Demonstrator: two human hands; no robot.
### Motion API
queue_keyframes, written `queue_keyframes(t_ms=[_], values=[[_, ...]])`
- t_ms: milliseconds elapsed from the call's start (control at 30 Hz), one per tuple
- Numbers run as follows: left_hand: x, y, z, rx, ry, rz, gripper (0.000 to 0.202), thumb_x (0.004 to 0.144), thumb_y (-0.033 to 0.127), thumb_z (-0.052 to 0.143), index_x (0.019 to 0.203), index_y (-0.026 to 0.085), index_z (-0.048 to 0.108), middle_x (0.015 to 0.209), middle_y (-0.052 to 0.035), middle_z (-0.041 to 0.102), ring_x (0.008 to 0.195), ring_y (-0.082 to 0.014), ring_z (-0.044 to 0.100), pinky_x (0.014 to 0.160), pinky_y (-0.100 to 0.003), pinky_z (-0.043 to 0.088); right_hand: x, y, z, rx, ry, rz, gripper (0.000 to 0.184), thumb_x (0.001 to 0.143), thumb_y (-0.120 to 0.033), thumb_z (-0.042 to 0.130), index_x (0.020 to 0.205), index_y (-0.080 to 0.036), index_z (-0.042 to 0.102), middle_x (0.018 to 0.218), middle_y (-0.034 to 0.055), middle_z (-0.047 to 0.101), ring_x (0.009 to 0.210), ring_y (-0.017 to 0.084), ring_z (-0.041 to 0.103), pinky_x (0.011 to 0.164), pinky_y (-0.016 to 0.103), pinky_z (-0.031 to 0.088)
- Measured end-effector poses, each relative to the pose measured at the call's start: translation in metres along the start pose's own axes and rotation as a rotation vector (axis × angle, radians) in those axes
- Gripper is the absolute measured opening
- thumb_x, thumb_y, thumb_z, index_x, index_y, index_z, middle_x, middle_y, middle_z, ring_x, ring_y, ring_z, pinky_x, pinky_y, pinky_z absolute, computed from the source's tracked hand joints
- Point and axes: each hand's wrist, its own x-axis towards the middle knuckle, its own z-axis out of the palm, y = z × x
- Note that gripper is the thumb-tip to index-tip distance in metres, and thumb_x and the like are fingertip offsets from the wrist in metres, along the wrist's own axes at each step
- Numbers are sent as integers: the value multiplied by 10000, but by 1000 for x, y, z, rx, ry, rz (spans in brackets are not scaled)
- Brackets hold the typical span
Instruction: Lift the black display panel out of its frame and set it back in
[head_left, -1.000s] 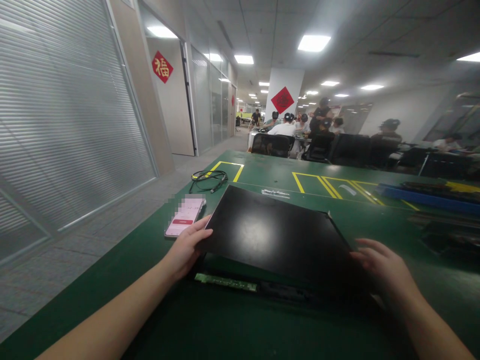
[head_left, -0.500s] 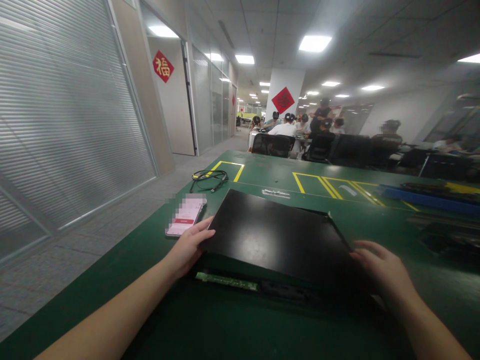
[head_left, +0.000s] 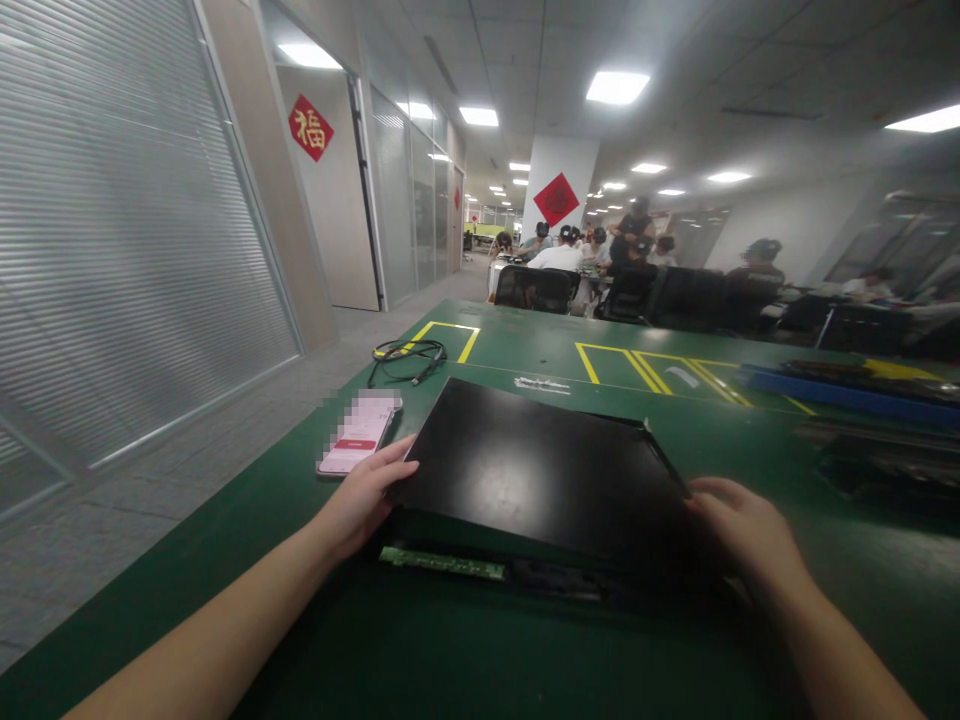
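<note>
The left hand [head_left: 365,493] grips the near left corner of the black panel [head_left: 540,470], the thumb on top and the fingers under the edge. The right hand [head_left: 739,525] grips the near right corner in the same way, with the fingers curled around the edge. The panel is flat and wide, and its near edge is lifted a little above the green table [head_left: 525,650]. Under this near edge lies a thin green circuit strip [head_left: 442,563], just beside the left hand.

On the left, a phone [head_left: 358,433] lies near the table edge, just beside the left corner of the panel. Behind it a black cable [head_left: 409,357] lies coiled close to the far left corner of the table, on yellow lines. Between the cable and the panel the table is bare. On the right, dark things and a blue tray [head_left: 847,390] stand well apart from the panel. In front of the hands the table is free. Far behind, people [head_left: 570,255] sit at other desks.
</note>
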Motion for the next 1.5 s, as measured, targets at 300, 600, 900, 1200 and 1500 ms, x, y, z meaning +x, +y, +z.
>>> queue_keyframes(t_ms=[300,600,900,1200,1500], values=[[-2,2,0,30,-1,-10,624,720,94,829,1339,142,768,1046,-130,876,952,-296,834,665,-275,627,-4,0,3,-44,-5,-31,348,726,-446,623,933,-255,829,855,82,822,793,301,733,674,390,509],[-2,0,-1,55,-20,-15,578,751,86,811,1323,159,771,1023,-124,880,967,-300,840,627,-274,619,-6,-2,6,-34,49,-62,316,699,-454,615,863,-282,823,815,65,813,808,304,734,695,390,507],[3,-2,-4,20,-23,-16,785,727,60,825,1488,147,651,1141,-150,864,979,-310,841,718,-308,657,-6,-3,3,-91,9,-65,339,716,-473,593,864,-292,839,813,56,815,799,307,732,684,397,508],[-1,-1,0,28,-25,-12,762,738,73,796,1485,159,670,1151,-138,865,993,-314,838,665,-297,638,-5,-3,0,-95,-71,-120,300,692,-503,636,824,-318,831,851,54,829,856,333,748,768,439,534],[-1,-1,1,16,3,-8,688,768,52,762,1445,163,707,1178,-122,862,1022,-299,835,708,-296,645,-2,-4,-1,-106,-66,-102,291,676,-503,630,778,-321,832,845,54,830,863,344,748,753,437,532]])
